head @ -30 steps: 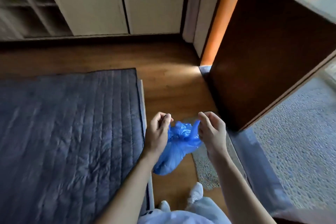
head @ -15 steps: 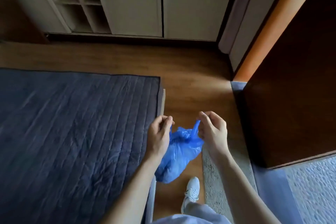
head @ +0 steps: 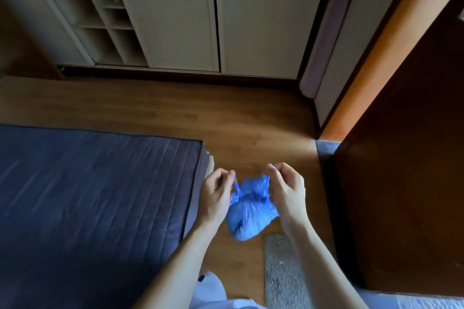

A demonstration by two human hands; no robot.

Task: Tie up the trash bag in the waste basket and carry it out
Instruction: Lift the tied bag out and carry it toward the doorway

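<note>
1. We stand on a brown wood-plank floor (head: pixel 155 108) in a dim room, with a bright patch of light falling on the boards near the doorway at right.
2. A dark blue quilted mattress cover (head: pixel 88 195) fills the left side, and its corner ends just beside our left hand.
3. Along the far wall runs a cream cabinet with two tall flat doors (head: pixel 216 12); both are shut.
4. To its left are open cream cubby shelves (head: pixel 110 20). One small pale thing sits in an upper cubby, too dim to tell what it is.
5. At right a dark brown wooden door (head: pixel 401 170) stands beside an orange-lit door frame (head: pixel 376 52).
6. A grey speckled floor mat (head: pixel 281 271) lies on the boards below our right forearm.
7. The small blue plastic trash bag (head: pixel 248 216) hangs in the air between our hands, above the floor and clear of it. Its neck is gathered tight, and its lower part bulges; we cannot see what is inside.
8. Our left hand (head: pixel 217 194) pinches a thin blue strand of the bag's top between thumb and fingertips.
9. Our right hand (head: pixel 286 190) is closed on the other bunched flap of the bag's top.
</note>
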